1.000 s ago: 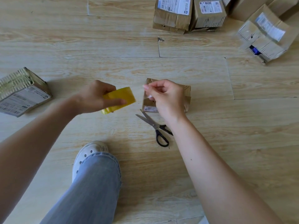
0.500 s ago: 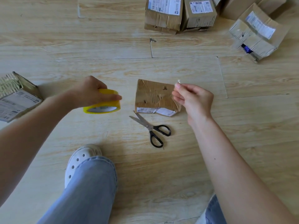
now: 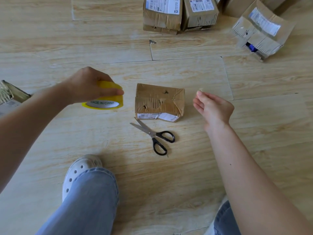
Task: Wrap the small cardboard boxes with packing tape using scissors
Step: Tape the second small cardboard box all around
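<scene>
Head view: my left hand point(image 3: 88, 85) grips the yellow tape roll point(image 3: 108, 99), left of the small cardboard box point(image 3: 159, 100) on the floor point(image 3: 186, 167). Scissors point(image 3: 152, 134) lie just in front of the box. My right hand point(image 3: 213, 107) hovers right of it, fingers loosely curled, a tiny scrap point(image 3: 201, 89) at one fingertip; I cannot tell if it is pinched.

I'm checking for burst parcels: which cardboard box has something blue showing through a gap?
The far-right, tilted cardboard box: a blue item shows through its torn near end. The others show none.
</scene>
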A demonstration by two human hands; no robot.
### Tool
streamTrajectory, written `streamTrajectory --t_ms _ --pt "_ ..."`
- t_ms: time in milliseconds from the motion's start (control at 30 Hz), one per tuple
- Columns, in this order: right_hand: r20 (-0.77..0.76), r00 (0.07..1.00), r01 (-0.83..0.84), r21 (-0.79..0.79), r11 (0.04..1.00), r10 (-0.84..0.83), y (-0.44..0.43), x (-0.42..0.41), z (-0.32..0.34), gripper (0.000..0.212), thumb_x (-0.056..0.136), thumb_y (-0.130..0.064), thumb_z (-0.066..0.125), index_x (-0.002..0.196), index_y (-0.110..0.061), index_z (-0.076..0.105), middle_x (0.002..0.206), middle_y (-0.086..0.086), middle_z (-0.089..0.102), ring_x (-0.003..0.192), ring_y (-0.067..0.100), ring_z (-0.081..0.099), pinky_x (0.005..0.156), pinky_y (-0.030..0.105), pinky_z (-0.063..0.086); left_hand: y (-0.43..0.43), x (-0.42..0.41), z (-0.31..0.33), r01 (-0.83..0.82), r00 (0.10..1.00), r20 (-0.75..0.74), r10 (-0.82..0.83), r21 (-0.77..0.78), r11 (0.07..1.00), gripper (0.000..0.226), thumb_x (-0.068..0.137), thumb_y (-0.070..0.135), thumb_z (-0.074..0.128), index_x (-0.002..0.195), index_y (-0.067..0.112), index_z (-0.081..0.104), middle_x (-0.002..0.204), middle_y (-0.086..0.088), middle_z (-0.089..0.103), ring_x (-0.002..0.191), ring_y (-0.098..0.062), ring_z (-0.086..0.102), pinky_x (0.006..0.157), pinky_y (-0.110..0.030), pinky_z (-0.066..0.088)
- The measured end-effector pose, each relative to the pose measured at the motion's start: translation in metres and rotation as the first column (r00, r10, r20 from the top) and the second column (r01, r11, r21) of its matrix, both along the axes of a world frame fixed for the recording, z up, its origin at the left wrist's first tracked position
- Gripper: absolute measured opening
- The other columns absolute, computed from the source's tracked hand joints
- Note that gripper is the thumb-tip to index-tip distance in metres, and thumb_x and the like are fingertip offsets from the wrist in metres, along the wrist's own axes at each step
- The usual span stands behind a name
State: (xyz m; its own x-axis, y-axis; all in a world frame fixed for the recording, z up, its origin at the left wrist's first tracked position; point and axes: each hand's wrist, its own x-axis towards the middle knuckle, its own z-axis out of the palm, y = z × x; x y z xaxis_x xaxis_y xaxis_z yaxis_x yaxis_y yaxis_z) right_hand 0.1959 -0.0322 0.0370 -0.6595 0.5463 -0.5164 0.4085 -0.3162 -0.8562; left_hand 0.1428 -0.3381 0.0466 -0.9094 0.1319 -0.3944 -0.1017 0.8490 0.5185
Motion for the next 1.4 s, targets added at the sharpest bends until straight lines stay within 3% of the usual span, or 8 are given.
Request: streamTrajectory --t_ms 167,300,433,900,1067,1233,1333,1400 --pt "0.038 0.999 -0.01 0.011 1.0 0.01 0.004 0.007 -0.013 0.014 0.083 0.001 0.073 0.075 -0.005 0.064 0.074 0.01 0.068 0.06 0.014 0.068 0.059 0.022 0.057 0.003 -0.005 -0.01 0.031 0.999 -0.039 -0.031 -0.012 0.999 0.023 0.071 0.06 0.069 0.083 0.04 0.068 0.078 0.017 0.061 0.075 -0.009 0.056 0.063 -0.026 0.04" --pt "0.038 0.999 -0.005 0.02 1.0 0.005 0.004 0.007 -0.021 0.011 0.082 0.001 0.073 0.076 -0.004 0.066 0.074 0.009 0.069 0.059 0.013 0.068 0.056 0.02 0.054 0.002 -0.008 -0.016 0.034 0.999 -0.037 -0.036 -0.066 0.997 0.029 0.073 0.059 0.068 0.087 0.034 0.071 0.074 0.018 0.059 0.069 0.0 0.052 0.055 -0.02 0.037" --pt "0.034 0.999 0.011 0.028 1.0 -0.012 0.003 0.004 -0.027 0.009 0.08 0.001 0.075 0.078 -0.003 0.067 0.069 0.007 0.07 0.059 0.014 0.07 0.056 0.021 0.054 0.003 -0.012 -0.018 0.034 0.999 -0.011 -0.036 -0.12 0.992 0.039 0.073 0.06 0.067 0.094 0.027 0.074 0.075 0.01 0.06 0.072 -0.014 0.056 0.056 -0.022 0.037" --pt "0.105 0.994 -0.013 0.205 0.979 -0.009 0.002 -0.001 -0.06 0.01 0.083 -0.005 0.075 0.09 0.002 0.071 0.073 0.007 0.069 0.054 0.006 0.067 0.05 0.018 0.049 0.01 -0.022 -0.04 0.061 0.996 0.079 -0.048 -0.166 0.984 0.046 0.07 0.065 0.066 0.087 0.023 0.075 0.073 0.003 0.065 0.067 -0.008 0.057 0.051 -0.022 0.037" --pt "0.128 0.992 -0.024 0.256 0.966 -0.01 -0.001 -0.003 -0.07 0.004 0.084 -0.009 0.074 0.082 -0.008 0.071 0.076 0.003 0.072 0.062 0.009 0.071 0.051 0.018 0.049 0.013 -0.022 -0.051 0.086 0.996 0.056 -0.076 -0.204 0.975 0.045 0.071 0.066 0.065 0.087 0.024 0.073 0.074 0.003 0.062 0.068 -0.011 0.056 0.053 -0.024 0.037" --pt "0.15 0.988 -0.074 0.357 0.931 0.021 -0.014 -0.003 -0.08 0.011 0.086 -0.016 0.072 0.077 -0.016 0.067 0.073 -0.009 0.064 0.068 0.003 0.061 0.066 0.018 0.046 0.016 -0.021 -0.059 0.106 0.994 0.023 -0.104 -0.143 0.984 0.042 0.074 0.061 0.068 0.11 0.04 0.06 0.093 0.003 0.054 0.093 -0.019 0.052 0.073 -0.03 0.036" --pt "0.148 0.987 -0.099 0.316 0.944 0.055 -0.02 -0.006 -0.084 0.015 0.089 -0.012 0.068 0.076 -0.019 0.063 0.079 -0.005 0.066 0.07 0.003 0.06 0.059 0.011 0.044 0.021 -0.018 -0.062 0.144 0.99 0.018 -0.143 -0.139 0.98 0.042 0.078 0.058 0.066 0.118 0.044 0.06 0.096 0.008 0.052 0.09 -0.013 0.048 0.072 -0.028 0.035" --pt "0.151 0.987 -0.092 0.288 0.953 0.05 -0.022 -0.008 -0.086 0.012 0.09 -0.011 0.067 0.08 -0.017 0.064 0.081 -0.005 0.065 0.068 0.001 0.059 0.051 0.005 0.041 0.023 -0.016 -0.064 0.137 0.991 0.019 -0.136 -0.126 0.982 0.034 0.079 0.057 0.065 0.11 0.042 0.067 0.089 0.013 0.056 0.08 -0.011 0.052 0.063 -0.026 0.036"
